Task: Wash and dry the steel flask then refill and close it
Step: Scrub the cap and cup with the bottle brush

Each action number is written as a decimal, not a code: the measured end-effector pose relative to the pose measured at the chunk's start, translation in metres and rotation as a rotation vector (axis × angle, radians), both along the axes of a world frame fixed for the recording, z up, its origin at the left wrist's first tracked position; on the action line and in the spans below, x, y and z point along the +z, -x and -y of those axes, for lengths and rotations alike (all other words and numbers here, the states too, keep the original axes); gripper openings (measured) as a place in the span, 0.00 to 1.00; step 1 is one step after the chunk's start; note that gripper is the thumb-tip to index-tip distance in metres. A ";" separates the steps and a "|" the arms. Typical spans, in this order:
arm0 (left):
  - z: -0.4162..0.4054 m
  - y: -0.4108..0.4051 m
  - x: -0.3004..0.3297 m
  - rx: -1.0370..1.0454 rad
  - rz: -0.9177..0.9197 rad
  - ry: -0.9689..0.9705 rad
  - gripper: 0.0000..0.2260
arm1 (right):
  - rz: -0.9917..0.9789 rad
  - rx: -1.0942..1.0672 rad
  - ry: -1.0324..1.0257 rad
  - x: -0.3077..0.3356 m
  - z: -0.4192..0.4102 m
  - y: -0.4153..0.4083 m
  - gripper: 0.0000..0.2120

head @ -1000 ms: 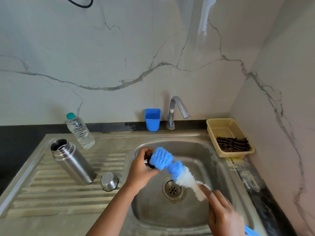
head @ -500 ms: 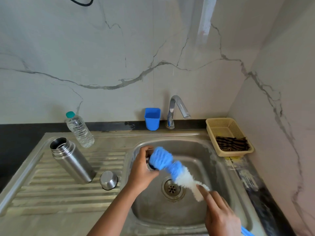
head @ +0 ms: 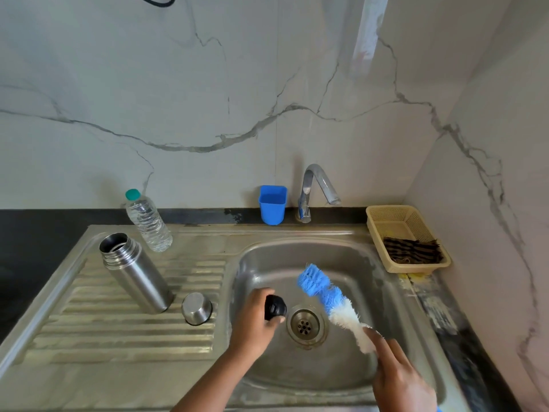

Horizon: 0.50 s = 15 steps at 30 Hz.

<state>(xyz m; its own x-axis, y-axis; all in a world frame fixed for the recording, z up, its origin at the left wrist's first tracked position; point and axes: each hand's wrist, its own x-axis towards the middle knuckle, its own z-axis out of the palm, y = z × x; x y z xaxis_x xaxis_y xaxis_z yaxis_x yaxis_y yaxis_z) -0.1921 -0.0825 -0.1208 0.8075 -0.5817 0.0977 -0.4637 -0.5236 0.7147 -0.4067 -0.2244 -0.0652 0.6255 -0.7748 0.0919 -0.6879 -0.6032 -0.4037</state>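
The steel flask (head: 135, 272) stands open and upright on the ribbed drainboard at the left. Its steel cup lid (head: 196, 308) rests upside down just right of it. Over the sink basin (head: 371, 281), my left hand (head: 258, 321) grips the flask's black stopper (head: 275, 307). My right hand (head: 399, 379) holds a blue and white bottle brush (head: 328, 298) by its lower end, bristles pointing up and left. The brush is apart from the stopper.
A plastic water bottle (head: 148, 223) stands behind the flask. A blue cup (head: 272, 208) and the tap (head: 316, 188) sit at the back of the sink. A beige basket (head: 407, 236) with a dark cloth is at the right. The drain (head: 305, 325) lies between my hands.
The brush was pressed against the stopper in my left hand. The two have separated: my left hand dropped lower and left with the stopper, and the brush swung to the right.
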 end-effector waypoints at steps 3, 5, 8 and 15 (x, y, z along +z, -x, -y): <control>-0.008 -0.002 -0.006 0.164 -0.058 0.067 0.21 | -0.024 0.020 -0.052 -0.004 -0.004 -0.002 0.33; -0.011 -0.013 0.004 0.215 -0.049 0.151 0.22 | -0.048 0.019 -0.094 -0.007 -0.007 -0.002 0.38; -0.022 -0.052 0.028 0.326 0.046 0.239 0.20 | -0.073 0.050 -0.105 -0.008 -0.008 -0.002 0.41; -0.057 -0.125 0.037 0.440 -0.070 -0.167 0.18 | -0.089 0.081 -0.180 -0.011 -0.009 -0.002 0.41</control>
